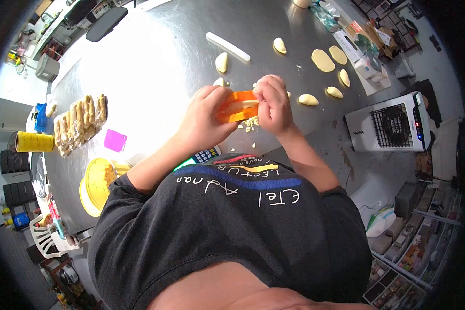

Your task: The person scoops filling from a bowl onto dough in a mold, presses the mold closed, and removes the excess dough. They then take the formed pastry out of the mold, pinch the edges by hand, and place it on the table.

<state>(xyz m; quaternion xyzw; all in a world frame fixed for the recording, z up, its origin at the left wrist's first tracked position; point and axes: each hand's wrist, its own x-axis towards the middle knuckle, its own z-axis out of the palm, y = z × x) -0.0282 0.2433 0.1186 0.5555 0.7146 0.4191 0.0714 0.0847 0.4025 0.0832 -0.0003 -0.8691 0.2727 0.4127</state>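
An orange dumpling mould (242, 96) is held over the metal table, partly folded, with pale dough (238, 106) between its two halves. My left hand (205, 114) grips its left end, and my right hand (274, 106) pinches the right end. Fingers hide much of the mould. Below it lie small pale crumbs (251, 122) of dough or filling. Beyond my hands, a folded half-moon pastry (221, 62) rests near a white rolling rod (228, 46). To the right of my right hand is another half-moon pastry (308, 99).
Two flat dough rounds (323, 60) and several half-moon pastries (279, 45) lie at the right. Leftward are bagged finger-shaped food pieces (81, 124), a purple scraper (115, 140) and a yellow tub (90, 194). A keypad device (206, 155) sits by my shirt; an air cooler (387, 128) stands right.
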